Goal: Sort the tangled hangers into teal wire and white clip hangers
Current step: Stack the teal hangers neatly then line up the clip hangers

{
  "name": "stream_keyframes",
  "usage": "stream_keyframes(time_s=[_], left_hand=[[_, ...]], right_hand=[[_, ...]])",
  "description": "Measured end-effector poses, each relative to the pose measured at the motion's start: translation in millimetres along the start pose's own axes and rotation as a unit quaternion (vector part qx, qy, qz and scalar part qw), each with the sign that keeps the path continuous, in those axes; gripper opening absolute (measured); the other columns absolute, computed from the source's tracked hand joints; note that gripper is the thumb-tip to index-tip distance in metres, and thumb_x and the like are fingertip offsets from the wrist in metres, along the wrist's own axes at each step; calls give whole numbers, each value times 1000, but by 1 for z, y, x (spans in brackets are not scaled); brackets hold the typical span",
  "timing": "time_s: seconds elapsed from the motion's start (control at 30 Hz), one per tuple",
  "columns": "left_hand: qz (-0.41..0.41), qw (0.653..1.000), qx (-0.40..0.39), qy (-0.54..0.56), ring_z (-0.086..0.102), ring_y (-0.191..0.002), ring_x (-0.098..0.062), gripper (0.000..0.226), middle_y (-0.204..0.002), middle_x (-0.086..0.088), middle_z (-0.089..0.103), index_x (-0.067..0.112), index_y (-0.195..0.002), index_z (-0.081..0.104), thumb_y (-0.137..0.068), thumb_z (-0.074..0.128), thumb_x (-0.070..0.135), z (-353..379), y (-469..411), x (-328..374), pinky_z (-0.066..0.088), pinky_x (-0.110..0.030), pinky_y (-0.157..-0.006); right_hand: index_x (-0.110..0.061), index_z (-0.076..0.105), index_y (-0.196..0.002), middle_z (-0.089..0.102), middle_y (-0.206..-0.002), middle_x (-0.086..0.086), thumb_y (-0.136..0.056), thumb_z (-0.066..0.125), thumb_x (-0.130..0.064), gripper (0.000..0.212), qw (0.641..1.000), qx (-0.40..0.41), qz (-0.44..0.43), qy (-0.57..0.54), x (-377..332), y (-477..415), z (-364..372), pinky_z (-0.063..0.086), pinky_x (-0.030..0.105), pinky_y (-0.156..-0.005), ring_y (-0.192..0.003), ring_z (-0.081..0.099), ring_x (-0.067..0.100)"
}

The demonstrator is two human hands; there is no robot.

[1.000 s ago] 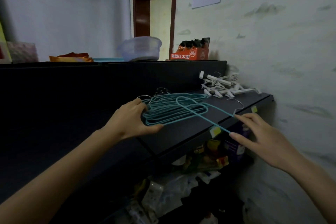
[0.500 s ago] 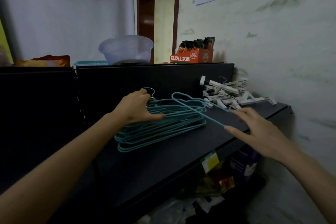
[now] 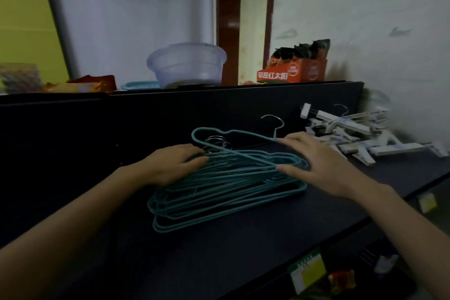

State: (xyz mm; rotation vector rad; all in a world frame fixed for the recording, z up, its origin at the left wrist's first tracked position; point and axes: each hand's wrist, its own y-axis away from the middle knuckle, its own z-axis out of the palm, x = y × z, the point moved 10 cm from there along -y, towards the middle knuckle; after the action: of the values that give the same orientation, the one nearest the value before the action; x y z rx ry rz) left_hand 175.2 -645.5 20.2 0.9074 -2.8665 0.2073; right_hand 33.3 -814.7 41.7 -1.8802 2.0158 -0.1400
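Single view: head camera, wide-angle, worn. Aimed forward and slightly downward over the black shelf (image 3: 243,263), from close by its front edge. Left forearm (image 3: 73,226) is seen entering at 8 o'clock, right forearm (image 3: 401,226) at 4. Hangers (image 3: 219,192) are framed at centre, near. Wall (image 3: 389,44) is caught at 2 o'clock, doorway (image 3: 246,27) at 12.

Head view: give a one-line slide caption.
Left hand and right hand touch teal hangers; white clip hangers lie apart.

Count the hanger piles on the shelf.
2: the teal pile in the middle, touched by the left hand and right hand; the white pile to its right. No others show.
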Motion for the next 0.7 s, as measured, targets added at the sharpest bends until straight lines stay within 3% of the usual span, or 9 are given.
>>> stream_keyframes(time_s=[0.1,0.23,0.4,0.57,0.7], left_hand=[[-62,997,-2,35,52,-115,-16,37,-129,2,54,20,-129,50,-99,31,32,-7,17,-32,40,-30,-98],[-142,987,53,61,59,-100,-16,29,-113,2,64,23,-113,60,-98,36,26,-21,38,-76,47,-38,-91],[-177,962,111,178,61,-90,-8,25,-100,6,67,27,-97,61,-96,38,35,-29,48,-76,47,-23,-80],[-182,974,27,134,61,-101,-12,46,-113,6,64,23,-119,59,-91,35,51,-9,40,-55,48,-36,-94],[-184,973,-14,141,59,-102,-6,38,-115,8,62,25,-122,57,-94,38,42,1,41,-52,48,-26,-92]], right_hand=[[-35,26,-144,28,-137,-20,-74,33,-73,80,998,-48,-38,-7,-10,-27,19,39,25,-96,-119,39,4],[-38,27,-143,28,-138,-20,-75,40,-70,76,989,-106,-99,-36,-25,-48,40,34,19,-95,-121,38,2],[-37,29,-142,31,-139,-19,-75,41,-70,76,974,-151,-166,-39,-41,-68,54,35,23,-103,-122,37,1],[-37,31,-141,35,-140,-20,-75,36,-72,75,967,-166,-192,-21,-39,-74,61,33,26,-106,-124,35,1],[-35,37,-138,40,-137,-20,-74,25,-77,78,976,-143,-161,-38,-7,-76,51,36,27,-104,-122,39,1]])
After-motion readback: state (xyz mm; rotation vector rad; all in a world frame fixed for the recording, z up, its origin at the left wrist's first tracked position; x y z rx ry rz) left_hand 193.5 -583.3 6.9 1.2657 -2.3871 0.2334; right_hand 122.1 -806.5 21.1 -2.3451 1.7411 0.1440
